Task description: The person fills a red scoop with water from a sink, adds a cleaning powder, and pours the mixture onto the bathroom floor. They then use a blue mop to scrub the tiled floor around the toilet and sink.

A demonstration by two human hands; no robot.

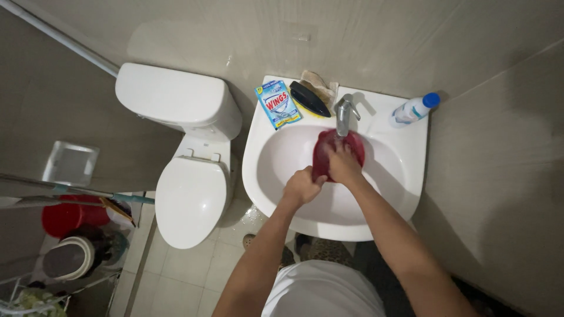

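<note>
- Red cloth [338,151]: bunched in the white sink [276,158], directly under the metal tap [345,113].
- Left hand [302,186]: closed in a fist around the cloth's lower left edge, over the basin.
- Right hand [343,164]: laid on the cloth with fingers curled down, gripping it from above, just beside the left hand.
- Sink ledge, left of the tap: a blue packet [277,104] and a black brush [309,98] lying on a beige rag [320,83].
- Sink ledge, right corner: a white bottle [414,109] with a blue cap, lying tilted.
- Toilet [188,158]: white, lid shut, just left of the sink.
- Far left: a red bucket [64,216], a grey bin [70,257] and a mop handle [76,191] across them, well apart from the sink.
</note>
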